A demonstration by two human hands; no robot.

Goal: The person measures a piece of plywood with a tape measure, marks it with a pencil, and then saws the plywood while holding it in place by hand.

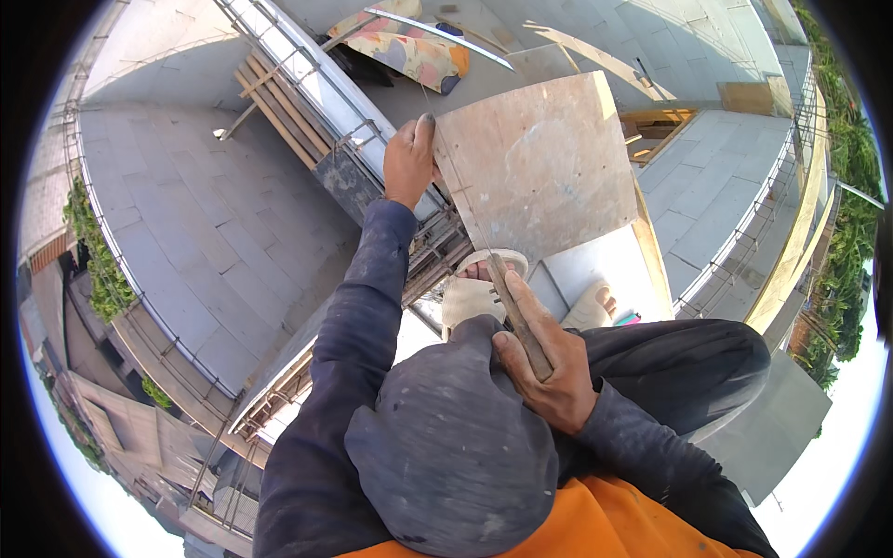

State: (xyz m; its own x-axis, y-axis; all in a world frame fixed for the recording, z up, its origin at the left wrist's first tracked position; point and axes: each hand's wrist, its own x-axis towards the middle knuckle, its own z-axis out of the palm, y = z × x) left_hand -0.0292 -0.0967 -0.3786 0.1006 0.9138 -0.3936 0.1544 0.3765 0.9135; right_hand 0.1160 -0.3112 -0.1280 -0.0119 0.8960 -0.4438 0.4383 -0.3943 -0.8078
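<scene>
My left hand (409, 160) is closed in a pinch at the far left corner of a worn plywood sheet (539, 163); what its fingers hold, if anything, is too small to make out. My right hand (556, 358) grips a rough wooden stick (521, 321) with small dark stubs on one side. The stick's far end reaches the sheet's near left corner. Between the two hands a thin dark line runs along the sheet's left side; I cannot tell whether it is a string or a mark. My sandalled feet (595, 305) are just below the sheet.
To the left, a block-lined bay (233, 214) drops away beside a beam with exposed rebar (437, 251). Timber lengths (284, 112) lean at its far side. A patterned cloth (400, 46) lies ahead. Long planks (800, 232) edge the right side, and my bent knee (688, 363) is at the near right.
</scene>
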